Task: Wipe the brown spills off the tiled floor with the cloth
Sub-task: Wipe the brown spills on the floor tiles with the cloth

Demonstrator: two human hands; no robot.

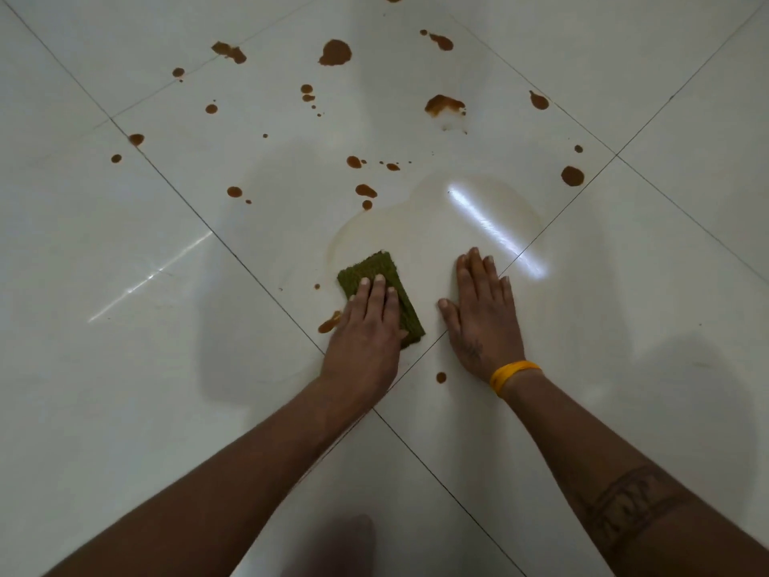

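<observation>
- Head view: one white tiled floor (125,389), dark grout lines crossing beneath the two arms.
- Brown spills (335,52): roughly two dozen spots and blotches, mostly spread beyond the hands; one streak lies touching the left hand's outer edge, one drop lies near the right wrist.
- Two hands: the left hand (366,326) presses flat, fingers straight, on the cloth; the right hand (480,314) lies flat on bare tile, fingers straight and together.
- One green cloth (376,270), folded, lying on the tile under the left fingers.
- One yellow wristband (514,374) on the right wrist.

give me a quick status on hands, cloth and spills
Left hand flat, pressing green cloth to tiled floor. Right hand flat on bare tile. Many brown spills remain ahead. Nothing blocking.
</observation>
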